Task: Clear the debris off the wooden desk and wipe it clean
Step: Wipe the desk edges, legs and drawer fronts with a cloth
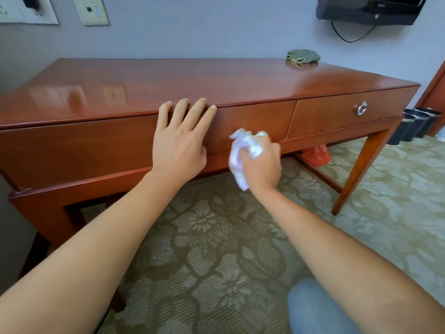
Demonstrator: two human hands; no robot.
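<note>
The left hand (179, 143) lies flat against the front of the long glossy reddish-brown wooden desk (168, 83), its straight fingers spread apart and hooked a little over the top edge; I think it serves to steady the person, who seems to crouch low before the furniture. The right hand (261, 162) is curled tightly around a crumpled white paper tissue (240, 153) and holds it against the lower part of the left drawer front, probably to rub the wood there. The tissue looks soft and thin, with many folds, and one loose end hangs down under the hand. The surface on top is smooth and shiny, it reflects the wall, and it carries only a small crumpled grey-green cloth pouch with a yellowish cord (303, 56) at the far right, near the wall. So the clearing seems almost finished, if that pouch counts as debris. The right drawer has a round silver metal ring handle (362, 108).
</note>
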